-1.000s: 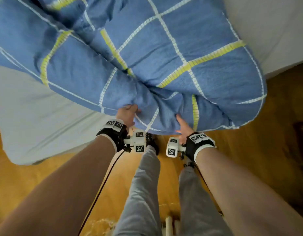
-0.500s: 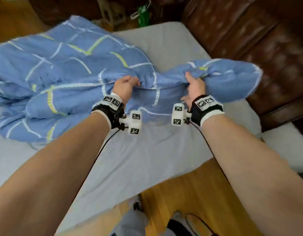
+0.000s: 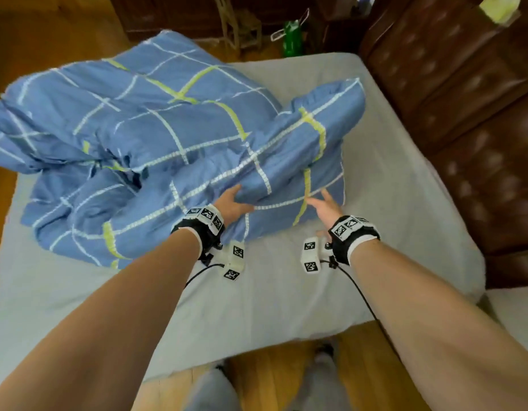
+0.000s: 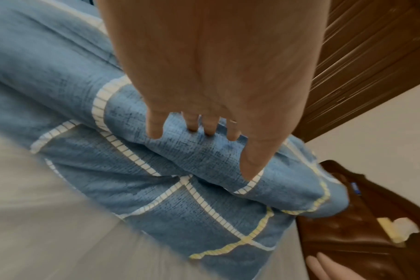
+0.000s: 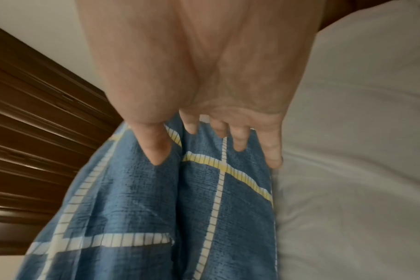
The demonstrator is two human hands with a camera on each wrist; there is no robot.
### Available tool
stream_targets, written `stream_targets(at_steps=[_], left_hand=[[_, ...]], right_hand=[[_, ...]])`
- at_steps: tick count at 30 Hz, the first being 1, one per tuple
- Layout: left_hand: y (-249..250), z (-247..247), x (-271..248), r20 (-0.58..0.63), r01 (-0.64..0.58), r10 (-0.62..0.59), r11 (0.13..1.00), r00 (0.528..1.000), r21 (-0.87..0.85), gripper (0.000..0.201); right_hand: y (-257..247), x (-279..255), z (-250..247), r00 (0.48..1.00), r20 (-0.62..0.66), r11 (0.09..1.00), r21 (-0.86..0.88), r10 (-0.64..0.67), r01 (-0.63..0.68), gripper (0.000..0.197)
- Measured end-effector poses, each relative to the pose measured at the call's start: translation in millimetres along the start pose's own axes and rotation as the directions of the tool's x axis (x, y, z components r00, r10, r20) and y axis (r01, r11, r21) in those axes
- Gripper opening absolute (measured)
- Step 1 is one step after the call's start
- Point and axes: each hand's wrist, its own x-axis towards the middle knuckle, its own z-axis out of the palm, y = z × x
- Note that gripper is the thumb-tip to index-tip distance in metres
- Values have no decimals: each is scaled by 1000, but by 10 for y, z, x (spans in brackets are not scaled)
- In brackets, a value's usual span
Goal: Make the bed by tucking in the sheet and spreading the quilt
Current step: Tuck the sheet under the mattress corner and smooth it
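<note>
A blue quilt (image 3: 167, 129) with white and yellow check lines lies bunched over the left and middle of the bed, on a pale grey sheet (image 3: 286, 292). My left hand (image 3: 234, 203) grips a thick fold at the quilt's near edge; in the left wrist view the fingers (image 4: 192, 125) curl over the fold (image 4: 204, 161) and the thumb presses its side. My right hand (image 3: 323, 207) is just right of it, fingers spread and nearly straight, touching the quilt's near right corner. In the right wrist view its fingertips (image 5: 237, 145) rest against the quilt (image 5: 156, 217).
A brown tufted leather headboard (image 3: 464, 114) runs along the right side of the bed. Dark wooden furniture, a wooden stool (image 3: 239, 25) and a green bag (image 3: 292, 37) stand beyond the far end. Wooden floor (image 3: 271, 369) and my legs are at the near edge.
Both hands came down and forward with the quilt, which now rests on the mattress. The right hand has let go of its fold and opened; the left still grips.
</note>
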Motion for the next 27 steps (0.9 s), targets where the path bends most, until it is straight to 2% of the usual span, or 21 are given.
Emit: stream_targets(at_steps=[1,4,5,7,9,11,14,17,20,21,22,23,24,25,27], left_hand=[[-5,139,26,3,58,-58,998,998,16,73],[-287,654,381,-58,155,-150,983,987,94,110],[-486,846,605,-68,195,-191,978,979,70,110],[-357,1139,589,-110,227,-217,971,970,82,97],[206,1382,233,-180,223,-205,971,962,87,91],[666,1646,-4,-194,165,-144,982,970,93,87],[1079,2101,-207,-78,93,-85,990,993,110,76],[1227,2546,-264,63,146,-148,989,987,28,82],[1237,3060,-247,151,213,-212,977,966,7,79],[1213,3238,-256,211,182,-198,979,957,93,77],[1182,3416,-233,239,166,-188,980,953,109,77],[1210,3574,-256,239,177,-183,983,954,46,80],[1227,3734,-286,222,115,-134,989,966,97,83],[1268,3892,-317,218,129,-145,988,965,86,83],[1390,4215,-379,264,155,-182,981,947,121,72]], right_hand=[[54,-40,-69,999,28,1000,-13,25,-24,87],[208,98,-429,996,87,999,-33,26,-23,87],[217,121,-580,993,108,999,-14,38,-37,85],[229,114,-907,987,158,999,9,32,-34,86],[202,55,-1271,989,151,1000,10,-5,4,90],[228,17,-1634,991,135,999,48,0,-6,90],[353,-281,-2135,991,127,997,48,47,-53,87],[593,-577,-2449,993,95,994,79,69,-76,82],[950,-866,-2795,992,75,993,59,100,-105,63],[1101,-932,-2941,990,70,991,25,126,-128,53],[1240,-974,-3076,986,60,988,14,155,-156,50],[1412,-1003,-3236,979,43,980,13,200,-201,56],[1579,-1026,-3395,972,13,972,18,235,-235,69],[1725,-1032,-3565,965,-25,965,33,260,-259,77],[1969,-1024,-3886,950,-95,954,60,297,-292,78]])
